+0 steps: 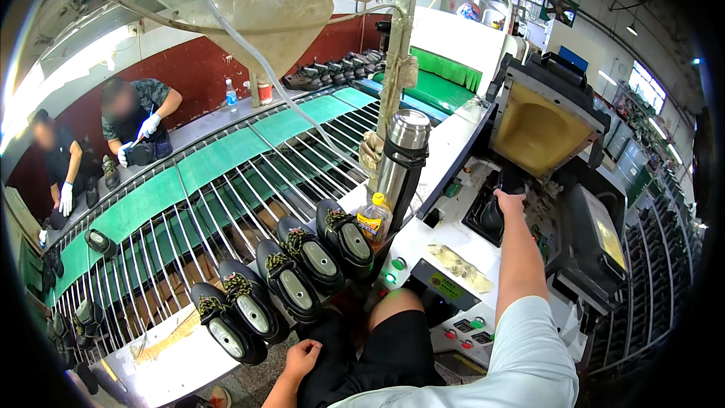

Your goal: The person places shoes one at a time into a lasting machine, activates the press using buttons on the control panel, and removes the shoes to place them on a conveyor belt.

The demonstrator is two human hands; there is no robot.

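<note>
I'm gripping the black shoe [495, 215] inside the press machine [544, 117] with my right hand [510, 201], fingers closed around its heel end, below the yellow mould pad [536, 130]. My left hand [303, 357] is resting loosely curled on my thigh, holding nothing, just beside the row of black shoes [283, 287] sitting on the surface [170, 366].

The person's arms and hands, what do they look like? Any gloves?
No gloves: the left hand and the right hand are both bare. The right arm has a short, pale grey-white sleeve ending above the elbow, forearm uncovered. The left forearm shows no sleeve either. No watch or rings are visible.
</note>
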